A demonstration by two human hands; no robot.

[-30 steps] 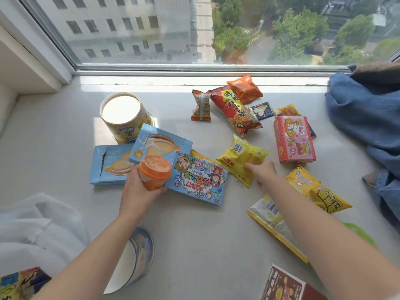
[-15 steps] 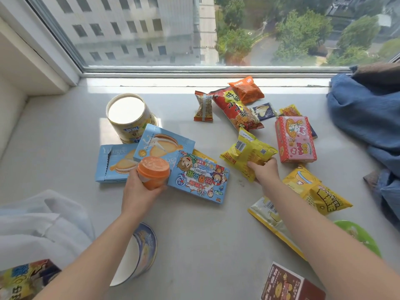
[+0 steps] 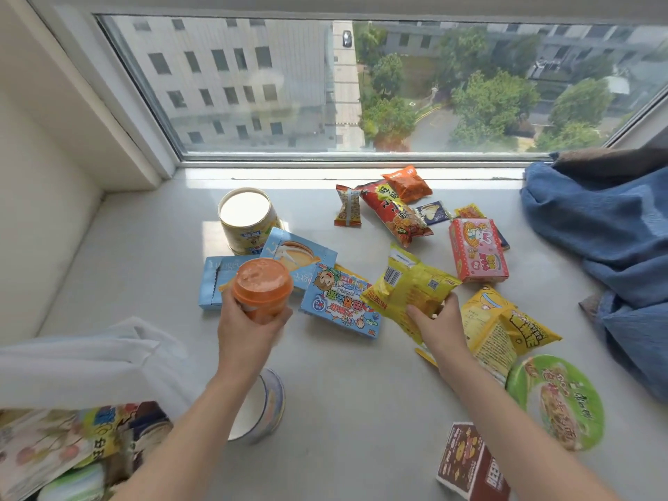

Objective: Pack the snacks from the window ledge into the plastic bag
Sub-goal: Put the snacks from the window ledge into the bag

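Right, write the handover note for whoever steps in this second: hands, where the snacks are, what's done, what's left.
Left hand: grips the orange-lidded cup, lifted off the ledge.
Right hand: pinches the yellow snack packet, raised off the ledge.
Plastic bag: lower left, open, several snacks already inside.
Still on the window ledge: tin can, blue boxes, pink box, red chip bag, small packets by the glass, yellow bags, green noodle bowl, brown box, paper cup.
Left: bag both held items, then the rest.
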